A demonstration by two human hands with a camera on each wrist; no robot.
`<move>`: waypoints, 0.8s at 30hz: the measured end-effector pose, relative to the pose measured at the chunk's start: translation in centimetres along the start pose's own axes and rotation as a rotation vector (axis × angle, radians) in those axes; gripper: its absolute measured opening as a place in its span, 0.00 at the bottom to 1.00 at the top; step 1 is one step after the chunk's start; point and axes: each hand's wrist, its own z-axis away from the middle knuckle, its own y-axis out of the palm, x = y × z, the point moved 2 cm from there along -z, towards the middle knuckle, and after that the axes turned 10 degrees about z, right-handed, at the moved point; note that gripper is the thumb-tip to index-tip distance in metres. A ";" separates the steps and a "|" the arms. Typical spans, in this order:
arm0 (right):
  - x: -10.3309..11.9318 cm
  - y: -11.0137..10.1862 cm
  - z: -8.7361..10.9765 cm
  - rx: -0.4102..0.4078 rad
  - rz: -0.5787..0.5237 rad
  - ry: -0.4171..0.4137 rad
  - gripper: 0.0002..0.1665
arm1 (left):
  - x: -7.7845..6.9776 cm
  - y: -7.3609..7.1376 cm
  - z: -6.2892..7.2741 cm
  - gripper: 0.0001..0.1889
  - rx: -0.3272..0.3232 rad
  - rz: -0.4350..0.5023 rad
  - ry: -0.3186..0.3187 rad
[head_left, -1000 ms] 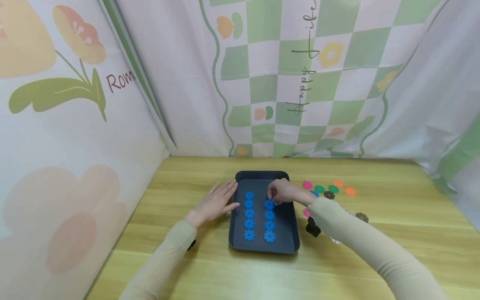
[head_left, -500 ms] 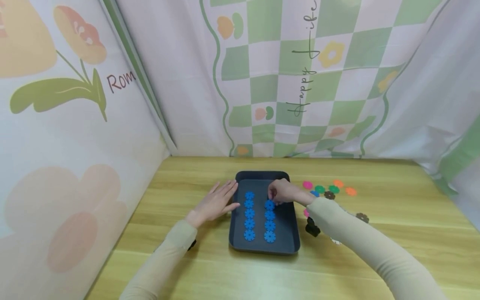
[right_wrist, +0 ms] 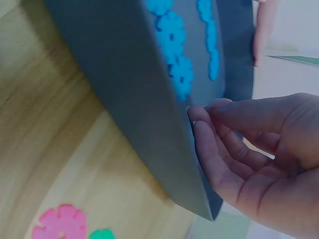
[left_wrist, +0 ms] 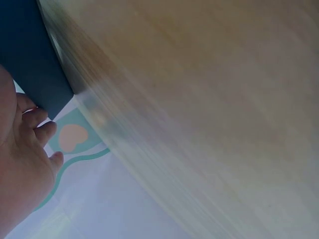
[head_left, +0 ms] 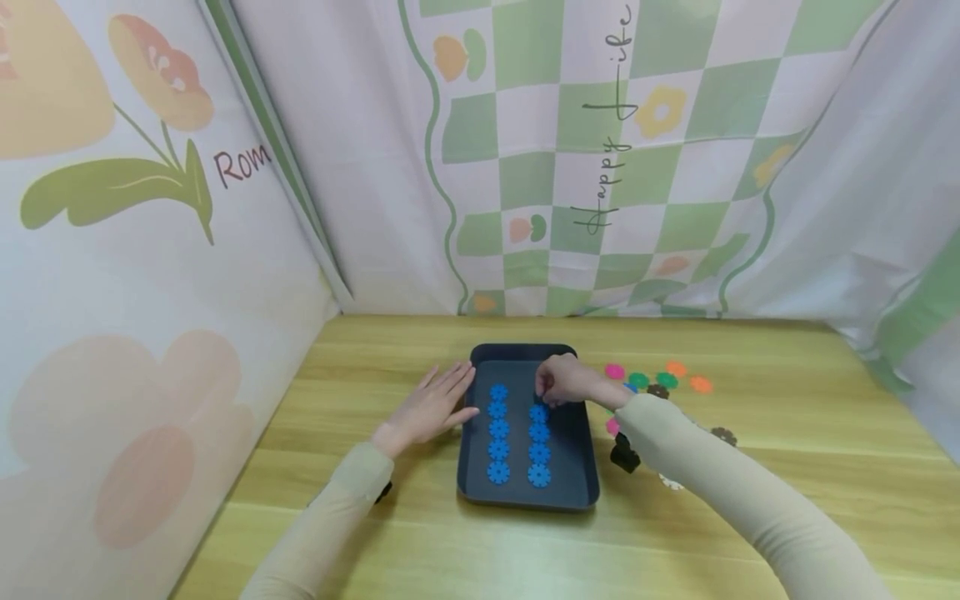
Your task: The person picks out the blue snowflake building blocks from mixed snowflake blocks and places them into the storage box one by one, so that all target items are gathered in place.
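Observation:
In the head view, a dark grey tray (head_left: 570, 492) holds two lengthwise rows of blue snowflake-shaped plastic discs, with a left-row disc (head_left: 498, 450) and a right-row disc (head_left: 539, 453) among them. My left hand (head_left: 427, 412) lies with fingers extended against the tray's left rim; in the left wrist view its fingertips meet the tray corner (left_wrist: 42, 64). My right hand (head_left: 564, 381) reaches over the right rim, fingers bent and tips together at the far end of the right row. In the right wrist view, fingertips come close to the last blue disc (right_wrist: 181, 77); I cannot tell whether they pinch one.
Right of the tray lie loose discs, including a pink disc (head_left: 615, 371), a green disc (head_left: 638, 380), an orange disc (head_left: 701, 384) and a brown disc (head_left: 724, 436). Near the right sleeve sits a black object (head_left: 625, 455). A printed curtain (head_left: 525, 183) hangs behind the wooden table (head_left: 390, 550).
My right hand has edged slightly farther up the tray, away from the topmost visible disc in the right row. My left hand stays at the rim, and both visible rows look the same.

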 end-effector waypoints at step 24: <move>-8.4 -4.4 5.7 -0.089 -0.120 0.198 0.10 | 0.1 0.1 -0.1 0.40 0.000 -0.006 0.006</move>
